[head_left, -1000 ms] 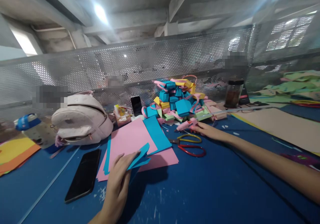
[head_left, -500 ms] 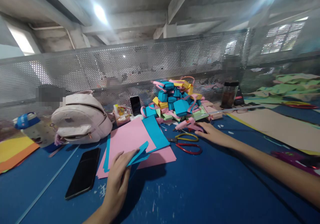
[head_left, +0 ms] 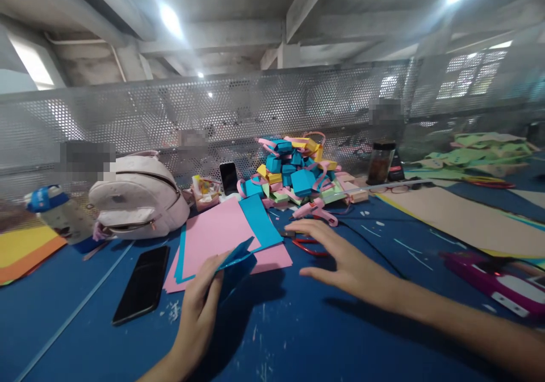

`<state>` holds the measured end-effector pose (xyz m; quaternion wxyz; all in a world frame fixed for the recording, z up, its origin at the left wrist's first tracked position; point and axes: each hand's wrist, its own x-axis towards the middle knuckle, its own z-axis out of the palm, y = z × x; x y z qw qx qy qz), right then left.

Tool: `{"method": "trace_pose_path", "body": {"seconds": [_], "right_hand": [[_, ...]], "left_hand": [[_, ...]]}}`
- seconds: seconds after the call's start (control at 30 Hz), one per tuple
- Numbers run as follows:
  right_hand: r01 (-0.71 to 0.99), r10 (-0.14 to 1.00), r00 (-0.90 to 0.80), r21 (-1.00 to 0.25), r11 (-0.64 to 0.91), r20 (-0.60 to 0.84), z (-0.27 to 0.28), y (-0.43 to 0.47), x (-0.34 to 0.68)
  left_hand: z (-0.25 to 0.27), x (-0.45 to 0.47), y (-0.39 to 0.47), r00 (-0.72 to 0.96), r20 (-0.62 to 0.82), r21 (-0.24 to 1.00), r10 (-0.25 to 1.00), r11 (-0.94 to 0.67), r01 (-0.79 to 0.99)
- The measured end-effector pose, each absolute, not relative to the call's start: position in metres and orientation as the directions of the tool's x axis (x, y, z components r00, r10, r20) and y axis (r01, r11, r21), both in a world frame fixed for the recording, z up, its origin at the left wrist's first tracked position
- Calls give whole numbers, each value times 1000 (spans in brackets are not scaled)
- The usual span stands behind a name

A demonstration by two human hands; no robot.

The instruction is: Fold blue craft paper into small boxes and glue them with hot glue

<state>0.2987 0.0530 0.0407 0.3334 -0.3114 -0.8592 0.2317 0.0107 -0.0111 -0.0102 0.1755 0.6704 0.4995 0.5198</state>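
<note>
Between the thumb and fingers of my left hand (head_left: pixel 204 291) is a folded piece of blue paper (head_left: pixel 238 258), raised over the table's near middle. My right hand (head_left: pixel 336 257) holds nothing; its fingers are apart and point left, above the scissors (head_left: pixel 310 247) with red and yellow handles, which it partly covers. Just beyond those fingers a pink glue gun (head_left: pixel 315 210) lies on the table, its black cord trailing right. Pink paper sheets (head_left: pixel 215 229) and a blue sheet (head_left: pixel 261 220) lie stacked behind my left hand.
At the back stands a pile of blue and yellow paper boxes (head_left: pixel 292 169) with pink strips. A black phone (head_left: pixel 142 285), a white backpack (head_left: pixel 138 197) and a bottle (head_left: pixel 63 217) are on the left. Rightward are a purple device (head_left: pixel 494 282), beige sheets (head_left: pixel 451 217) and a dark jar (head_left: pixel 380 163).
My right hand has left the glue gun and moved left and nearer, its fingers spreading over the scissors. My left hand still holds the blue paper, now tilted differently.
</note>
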Motion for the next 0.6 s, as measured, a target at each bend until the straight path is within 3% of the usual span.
{"method": "trace_pose_path", "body": {"seconds": [0.23,0.37,0.6], "right_hand": [[5,742,-526,-871,492,416,35,52,222],[-151,740,-520,-898,412,427,32,57,204],[-203,781,-531,-944,260,329,19,52,207]], "left_hand": [[-3,24,-30,-167,363,901,917,-299,314],[-5,19,-30,-179,346,916,921,-291,276],[-4,28,-36,-212,241,950,947,-186,251]]}}
